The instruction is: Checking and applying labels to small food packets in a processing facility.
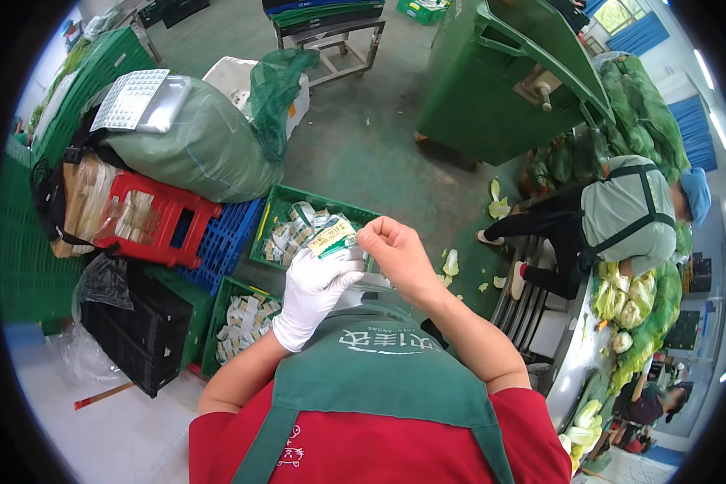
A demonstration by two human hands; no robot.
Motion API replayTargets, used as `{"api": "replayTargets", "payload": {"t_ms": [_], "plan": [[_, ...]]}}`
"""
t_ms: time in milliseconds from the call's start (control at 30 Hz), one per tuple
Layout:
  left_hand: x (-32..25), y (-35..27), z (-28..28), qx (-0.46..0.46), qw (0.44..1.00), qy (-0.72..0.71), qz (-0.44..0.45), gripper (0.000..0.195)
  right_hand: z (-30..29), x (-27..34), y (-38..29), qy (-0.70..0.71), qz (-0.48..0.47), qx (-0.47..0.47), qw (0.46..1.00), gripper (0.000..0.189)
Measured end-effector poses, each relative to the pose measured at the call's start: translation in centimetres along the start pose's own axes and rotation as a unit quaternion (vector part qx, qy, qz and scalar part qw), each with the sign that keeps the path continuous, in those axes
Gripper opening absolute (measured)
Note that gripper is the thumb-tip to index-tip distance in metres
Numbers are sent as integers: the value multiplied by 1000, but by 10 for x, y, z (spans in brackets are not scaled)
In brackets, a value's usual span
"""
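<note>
In a white glove, my left hand (319, 289) grips a printed paper label (334, 237), yellow, white and green, in front of my green apron. Bare, my right hand (397, 253) is at the label's right edge with thumb and forefinger close together; whether it pinches the label I cannot tell. Beyond the gloved hand a green plastic crate (349, 212) holds many small bundles with similar labels (287, 236). A second green crate (213, 330), left of my gloved wrist, is filled with similar pieces. A white strip lies partly hidden below my hands.
Left are a red plastic stool (187, 227), a blue pallet (225, 239), a black crate (139, 327) and a full green sack (199, 145). A green wheeled bin (490, 91) stands ahead. At right a co-worker (629, 212) bends by a bench with cabbages (632, 314).
</note>
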State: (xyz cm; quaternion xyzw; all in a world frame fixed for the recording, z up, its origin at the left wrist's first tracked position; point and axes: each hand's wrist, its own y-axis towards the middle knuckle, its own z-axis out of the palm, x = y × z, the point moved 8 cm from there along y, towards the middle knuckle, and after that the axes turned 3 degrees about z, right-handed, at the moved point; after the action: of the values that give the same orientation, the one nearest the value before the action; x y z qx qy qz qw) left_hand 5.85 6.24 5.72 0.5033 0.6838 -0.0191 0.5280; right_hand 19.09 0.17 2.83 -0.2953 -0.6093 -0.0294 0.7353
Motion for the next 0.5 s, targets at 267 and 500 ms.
{"api": "replayTargets", "payload": {"t_ms": [267, 500], "plan": [[-14, 2, 6, 49, 996, 45, 58, 17, 6, 7, 4, -168, 49, 104, 979, 17], [12, -25, 39, 129, 981, -101, -103, 12, -19, 43, 37, 154, -35, 29, 987, 15]]}}
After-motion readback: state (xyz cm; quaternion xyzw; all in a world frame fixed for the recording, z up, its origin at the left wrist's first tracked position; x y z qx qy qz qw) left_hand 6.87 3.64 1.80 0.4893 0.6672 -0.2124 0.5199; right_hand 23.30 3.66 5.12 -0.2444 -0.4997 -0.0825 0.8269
